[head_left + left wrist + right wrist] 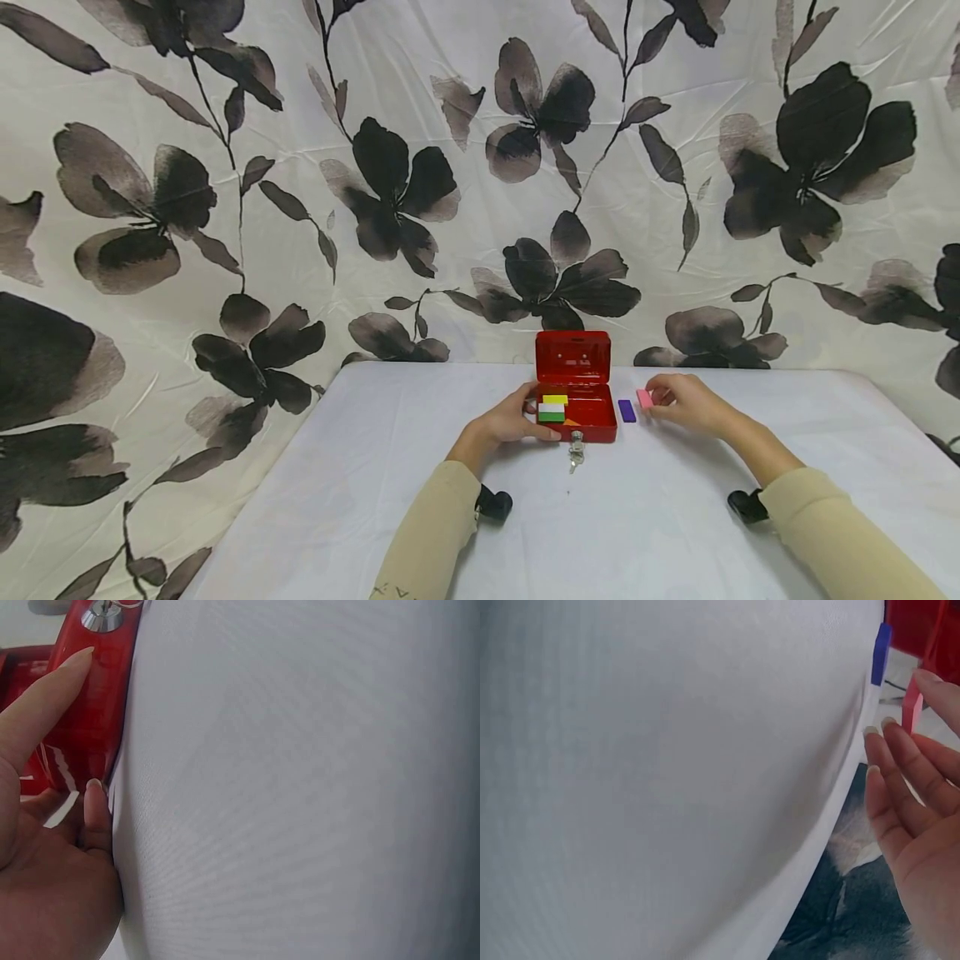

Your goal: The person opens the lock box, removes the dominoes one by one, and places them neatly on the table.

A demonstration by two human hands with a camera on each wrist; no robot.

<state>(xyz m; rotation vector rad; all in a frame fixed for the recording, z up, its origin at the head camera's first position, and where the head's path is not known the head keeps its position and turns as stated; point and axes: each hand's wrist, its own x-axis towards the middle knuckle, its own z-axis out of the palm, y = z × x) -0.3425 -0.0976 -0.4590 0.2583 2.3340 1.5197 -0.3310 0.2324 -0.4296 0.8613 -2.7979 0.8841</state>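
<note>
A red cash box [597, 433] stands with its lid [573, 357] raised at the far part of the table. My left hand [512, 417] grips its left side, the thumb lying along the front near the lock [103, 615]. In the box lie a yellow block [556, 399], a white block [551, 408], a green block [551, 417] and a bit of orange. To the right of the box, my right hand [686, 402] pinches a pink block [911, 706] between thumb and fingers. A purple block [627, 411] lies between the box and the pink block.
Keys [576, 454] hang from the lock at the front of the box. A white cloth covers the table [600, 533]. Behind its far edge hangs a flowered curtain [450, 192]. Dark wrist cameras [494, 505] sit at both cuffs.
</note>
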